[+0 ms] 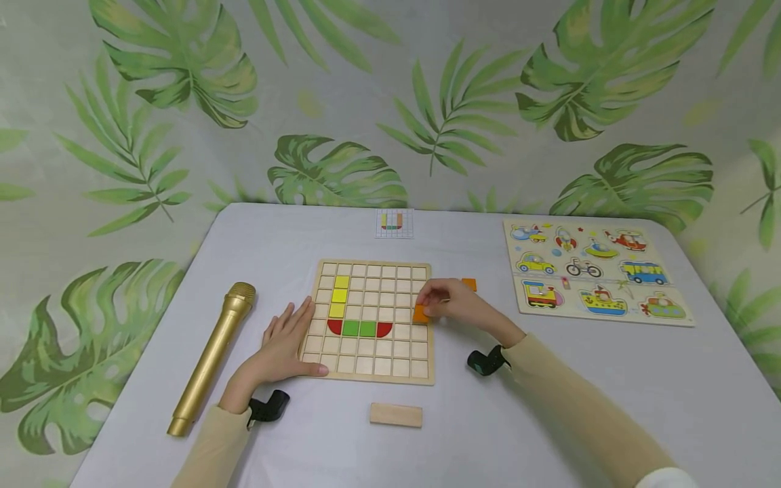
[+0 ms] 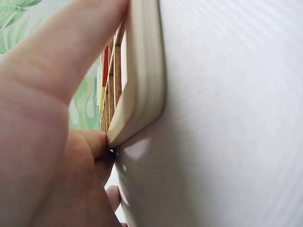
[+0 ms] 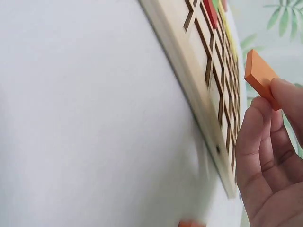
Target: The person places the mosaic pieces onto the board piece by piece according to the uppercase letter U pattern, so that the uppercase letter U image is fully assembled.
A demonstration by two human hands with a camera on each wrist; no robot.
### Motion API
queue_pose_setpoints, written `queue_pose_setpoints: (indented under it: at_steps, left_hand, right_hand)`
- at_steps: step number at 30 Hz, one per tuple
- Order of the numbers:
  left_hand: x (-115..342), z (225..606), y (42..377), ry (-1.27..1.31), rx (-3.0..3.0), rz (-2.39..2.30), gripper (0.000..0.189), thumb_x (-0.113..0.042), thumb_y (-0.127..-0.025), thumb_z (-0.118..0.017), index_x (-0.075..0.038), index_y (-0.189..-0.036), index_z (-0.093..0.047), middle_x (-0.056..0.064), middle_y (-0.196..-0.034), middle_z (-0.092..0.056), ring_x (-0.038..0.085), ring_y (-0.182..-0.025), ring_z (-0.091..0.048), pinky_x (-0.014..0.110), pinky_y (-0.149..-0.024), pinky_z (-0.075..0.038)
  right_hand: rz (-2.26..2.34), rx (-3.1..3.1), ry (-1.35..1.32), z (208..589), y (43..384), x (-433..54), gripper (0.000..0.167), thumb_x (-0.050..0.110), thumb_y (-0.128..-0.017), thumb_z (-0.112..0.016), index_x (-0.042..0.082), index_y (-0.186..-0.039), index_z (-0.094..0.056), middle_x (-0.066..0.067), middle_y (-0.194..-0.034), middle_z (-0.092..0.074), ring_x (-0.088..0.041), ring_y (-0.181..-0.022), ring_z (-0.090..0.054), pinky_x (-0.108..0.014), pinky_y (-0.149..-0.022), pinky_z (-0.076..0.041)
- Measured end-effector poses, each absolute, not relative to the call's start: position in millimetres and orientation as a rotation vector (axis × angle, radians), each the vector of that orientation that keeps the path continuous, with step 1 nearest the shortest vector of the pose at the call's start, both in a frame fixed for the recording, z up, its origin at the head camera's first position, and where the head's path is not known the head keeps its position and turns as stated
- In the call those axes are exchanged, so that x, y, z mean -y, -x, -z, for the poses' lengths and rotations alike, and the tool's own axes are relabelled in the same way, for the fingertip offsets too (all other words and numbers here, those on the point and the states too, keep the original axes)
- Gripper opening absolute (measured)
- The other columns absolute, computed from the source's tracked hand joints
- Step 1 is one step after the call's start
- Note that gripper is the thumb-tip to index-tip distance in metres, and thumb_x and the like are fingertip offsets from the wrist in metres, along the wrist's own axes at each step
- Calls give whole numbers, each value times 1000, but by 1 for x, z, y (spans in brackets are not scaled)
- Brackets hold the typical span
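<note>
A wooden grid board (image 1: 366, 366) lies flat on the table. Set into it are three yellow tiles (image 1: 339, 295) in a column, with two green tiles (image 1: 358, 329) below and to the right between two rounded red tiles (image 1: 384, 329). Between thumb and fingers, my right hand (image 1: 457, 303) pinches an orange square tile (image 3: 260, 75), held above the board's right edge. My left hand (image 1: 277, 351) rests along the left edge of the board, fingers extended and thumb on the near left corner. Another orange tile (image 1: 468, 284) lies beyond the right hand, partly hidden by it.
A small pattern card (image 1: 394, 224) lies behind the board. To the left is a gold microphone (image 1: 213, 356). A picture puzzle board (image 1: 570, 285) with vehicles occupies the far right. A plain wooden strip (image 1: 396, 415) sits in front of the grid board.
</note>
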State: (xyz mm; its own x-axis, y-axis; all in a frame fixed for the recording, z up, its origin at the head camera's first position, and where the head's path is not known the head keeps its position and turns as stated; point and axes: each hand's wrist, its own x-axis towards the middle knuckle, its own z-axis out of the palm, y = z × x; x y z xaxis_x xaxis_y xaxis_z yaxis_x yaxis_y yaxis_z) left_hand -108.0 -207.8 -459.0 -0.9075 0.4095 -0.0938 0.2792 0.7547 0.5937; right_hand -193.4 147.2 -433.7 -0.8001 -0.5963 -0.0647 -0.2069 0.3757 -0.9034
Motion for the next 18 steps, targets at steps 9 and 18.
queue_pose_setpoints:
  at_steps: [9, 18]
  left_hand:
    - [207, 458, 108, -537, -2741, -867, 122, -53, -68, -81, 4, -151, -11, 18, -158, -6, 44, -141, 3, 64, -105, 2]
    - [207, 459, 107, -538, -2740, -885, 122, -53, -68, -81, 3, -151, -12, 18, -158, -6, 44, -141, 3, 64, -105, 3]
  right_hand:
    - [1393, -2260, 781, 434, 201, -110, 10, -4, -84, -67, 1, -93, -66, -4, -86, -63, -18, -76, -55, -26, -72, -46]
    - [1309, -2336, 799, 441, 205, -87, 10, -4, -83, -68, 3, -89, -66, -2, -83, -63, -14, -75, -56, -25, -70, -47]
